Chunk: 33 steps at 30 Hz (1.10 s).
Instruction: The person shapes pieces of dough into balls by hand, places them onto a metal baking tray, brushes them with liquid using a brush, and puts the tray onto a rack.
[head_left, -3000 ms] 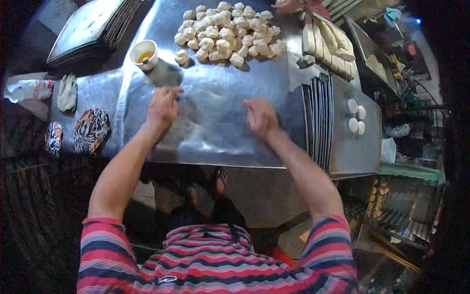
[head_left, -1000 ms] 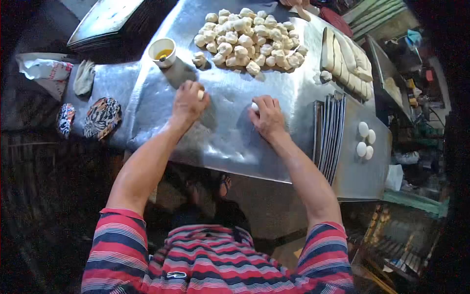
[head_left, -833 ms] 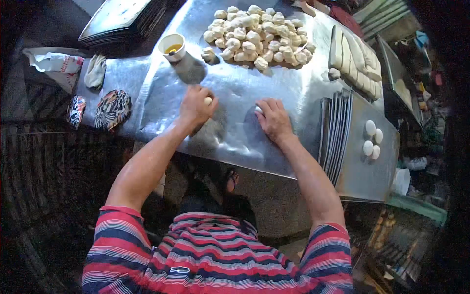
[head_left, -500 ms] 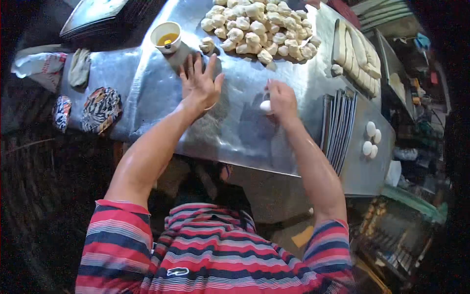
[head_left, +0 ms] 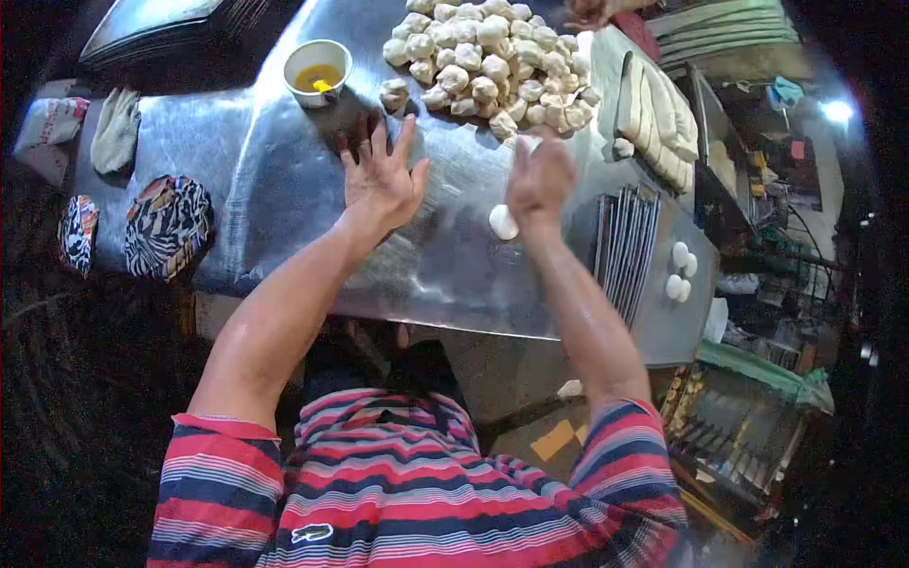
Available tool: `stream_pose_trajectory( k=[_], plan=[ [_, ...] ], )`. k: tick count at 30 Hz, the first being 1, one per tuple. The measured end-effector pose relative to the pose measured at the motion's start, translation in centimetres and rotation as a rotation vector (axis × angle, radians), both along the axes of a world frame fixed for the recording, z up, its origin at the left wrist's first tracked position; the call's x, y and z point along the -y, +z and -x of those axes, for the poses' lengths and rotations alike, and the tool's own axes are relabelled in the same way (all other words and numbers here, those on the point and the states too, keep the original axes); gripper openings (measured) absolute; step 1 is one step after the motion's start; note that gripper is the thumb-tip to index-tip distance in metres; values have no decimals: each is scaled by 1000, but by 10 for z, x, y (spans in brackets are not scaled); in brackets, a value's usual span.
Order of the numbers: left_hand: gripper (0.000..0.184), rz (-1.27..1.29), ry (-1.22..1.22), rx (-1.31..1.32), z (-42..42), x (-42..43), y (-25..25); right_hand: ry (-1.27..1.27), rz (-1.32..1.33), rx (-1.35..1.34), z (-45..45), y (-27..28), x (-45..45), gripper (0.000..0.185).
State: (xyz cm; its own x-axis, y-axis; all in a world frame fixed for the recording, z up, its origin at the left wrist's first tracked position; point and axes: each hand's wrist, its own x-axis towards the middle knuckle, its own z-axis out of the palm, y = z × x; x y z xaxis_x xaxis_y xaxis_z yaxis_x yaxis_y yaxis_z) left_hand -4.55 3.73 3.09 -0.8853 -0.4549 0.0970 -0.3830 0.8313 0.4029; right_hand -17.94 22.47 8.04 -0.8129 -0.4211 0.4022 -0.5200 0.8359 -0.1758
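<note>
My left hand lies over the metal table with its fingers spread, holding nothing. Just beyond its fingertips is a single dough piece, beside a white cup of yellow liquid with a yellow-handled tool in it. My right hand, somewhat blurred, is closed at the near edge of a heap of dough pieces. A white bit of dough shows at its fingertips. A smooth round dough ball rests on the table left of my right wrist.
Several white balls sit at the right, beyond stacked metal trays. Long dough strips lie further back. Patterned cloth bundles and a pale glove-like cloth lie left. Another person's hand is at the top.
My right hand has moved forward to the heap, leaving the round dough ball behind on the table. My left hand stays spread. Another person's hand has appeared at the top.
</note>
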Motion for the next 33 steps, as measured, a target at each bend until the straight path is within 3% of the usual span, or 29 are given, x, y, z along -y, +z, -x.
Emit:
stream_pose_trajectory(
  k=[1, 4, 6, 7, 9, 11, 12, 13, 14, 15, 16, 17, 19, 21, 22, 23, 25, 28, 31, 32, 33],
  plan=[
    [72, -23, -9, 22, -3, -2, 3, 131, -242, -83, -3, -62, -27, 38],
    [73, -56, 9, 65, -2, -3, 8, 59, -131, -2, -10, -46, -15, 41],
    [68, -169, 32, -86, -6, -5, -15, 140, -69, 118, -1, -51, -26, 40],
    [66, -207, 51, -182, -1, 12, -21, 154, 84, 99, 4, -58, -31, 38],
    [56, -435, -18, -213, -23, 42, -16, -29, 217, 95, -10, -56, -44, 34],
    [44, 24, -102, 2, -67, 28, 14, 159, 21, 396, -53, -1, -72, 29],
    [43, -19, -56, -11, -78, 17, 12, 196, 145, 426, -66, -25, -88, 24],
    [39, -109, -21, 19, -80, 4, 21, 174, 184, 470, -87, -8, -102, 24],
    [36, -342, 37, 39, -75, -12, 32, 96, 400, 736, -103, 5, -111, 26],
    [32, -574, 106, 86, -73, -35, 40, 159, 454, 897, -112, 18, -131, 36],
    [32, -700, 79, -36, -66, -69, 49, 206, 624, 998, -118, 35, -153, 32],
    [31, -823, 70, -162, -56, -108, 60, 174, 670, 939, -116, 62, -179, 32],
    [41, -922, -144, -149, -20, -184, 83, 134, 759, 827, -105, 109, -252, 34],
    [41, -893, -341, -217, 13, -273, 113, -1, 921, 677, -80, 121, -332, 34],
    [41, -897, -402, -240, 32, -316, 131, -84, 855, 503, -63, 115, -374, 34],
    [40, -841, -461, -208, 50, -352, 142, -149, 986, 513, -48, 116, -409, 34],
    [39, -808, -506, -133, 76, -411, 162, -294, 869, 665, -27, 122, -464, 35],
    [37, -809, -474, -53, 102, -458, 153, -197, 874, 606, -3, 93, -502, 39],
    [34, -740, -432, 40, 105, -473, 160, -138, 726, 725, 4, 111, -505, 36],
    [32, -708, -429, 44, 106, -475, 163, -98, 672, 543, 8, 92, -507, 32],
    [31, -678, -429, 43, 107, -477, 164, -111, 708, 587, 8, 92, -506, 31]
  ],
)
